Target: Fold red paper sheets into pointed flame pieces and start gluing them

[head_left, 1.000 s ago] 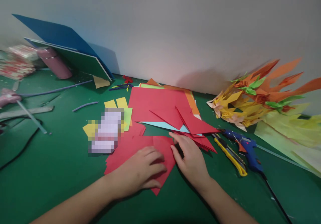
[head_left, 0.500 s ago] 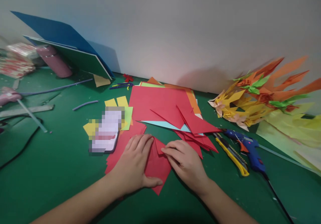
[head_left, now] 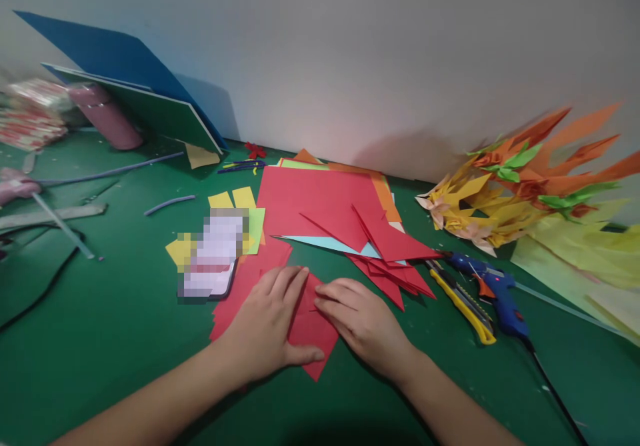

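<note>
A red paper square (head_left: 311,339) lies on the green table (head_left: 100,339) in front of me, partly folded. My left hand (head_left: 270,323) rests flat on its left half, fingers stretched out and pressing down. My right hand (head_left: 357,319) lies on its right part, with fingertips pushing a folded flap of the same sheet toward the middle. More red sheets lie under it, by a phone (head_left: 210,266).
A stack of red, orange and light-blue paper (head_left: 325,206) lies behind the hands. A yellow utility knife (head_left: 463,299) and a blue glue gun (head_left: 493,293) lie to the right, with paper flowers (head_left: 515,186) beyond. Boards (head_left: 125,99) lean on the wall at left.
My right hand moved left onto the red sheet and folded its right corner inward. My left hand turned to point away from me and stayed pressed on the paper.
</note>
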`<state>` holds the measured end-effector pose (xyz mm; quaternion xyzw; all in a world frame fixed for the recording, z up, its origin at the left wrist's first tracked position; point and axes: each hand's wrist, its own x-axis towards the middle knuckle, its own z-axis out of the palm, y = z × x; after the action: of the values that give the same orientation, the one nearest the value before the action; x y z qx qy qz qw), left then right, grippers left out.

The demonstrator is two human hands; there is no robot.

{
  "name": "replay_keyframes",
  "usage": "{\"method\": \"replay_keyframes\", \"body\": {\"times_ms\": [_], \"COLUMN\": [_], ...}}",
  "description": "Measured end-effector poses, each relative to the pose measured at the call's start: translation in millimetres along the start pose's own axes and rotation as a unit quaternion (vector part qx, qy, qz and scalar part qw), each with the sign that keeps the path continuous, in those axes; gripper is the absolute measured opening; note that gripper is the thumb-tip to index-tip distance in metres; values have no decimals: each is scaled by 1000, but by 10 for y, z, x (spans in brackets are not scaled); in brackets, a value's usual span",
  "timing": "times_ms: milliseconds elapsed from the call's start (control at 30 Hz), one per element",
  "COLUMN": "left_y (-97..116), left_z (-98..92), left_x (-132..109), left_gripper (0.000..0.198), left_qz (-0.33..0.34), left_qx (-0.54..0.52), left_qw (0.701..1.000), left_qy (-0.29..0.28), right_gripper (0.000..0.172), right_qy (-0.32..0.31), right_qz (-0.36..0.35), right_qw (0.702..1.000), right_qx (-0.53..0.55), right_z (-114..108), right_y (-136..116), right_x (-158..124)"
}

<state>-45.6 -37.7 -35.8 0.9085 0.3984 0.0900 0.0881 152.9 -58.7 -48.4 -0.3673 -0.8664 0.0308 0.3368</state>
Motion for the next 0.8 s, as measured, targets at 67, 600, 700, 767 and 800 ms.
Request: {"method": "replay_keyframes", "body": {"times_ms": [67,600,700,767,800], "left_y": [12,-8,-11,-14,-15], "left_z": [-21,9,22,29,31], "left_x": [11,7,2,0,-1], "left_gripper": [98,100,99,99,99], "left_qz": [-5,3,2,2,3], "left_qx": [4,20,20,16,15], "left_qw": [1000,1000,1000,1000,1000], "left_qy": [-18,-19,-16,-12,-11], "right_gripper": [28,40,41,42,42], "right_qy": [-6,-97,-110,-118,-121], "right_qz": [1,31,24,21,20], "right_qw": [1000,991,991,990,990], "right_qx": [3,88,76,71,69], "right_z": [6,-107,-108,-106,-106], "right_y": [9,15,16,16,17], "right_x": [-8,-19,-32,-38,-39]}}
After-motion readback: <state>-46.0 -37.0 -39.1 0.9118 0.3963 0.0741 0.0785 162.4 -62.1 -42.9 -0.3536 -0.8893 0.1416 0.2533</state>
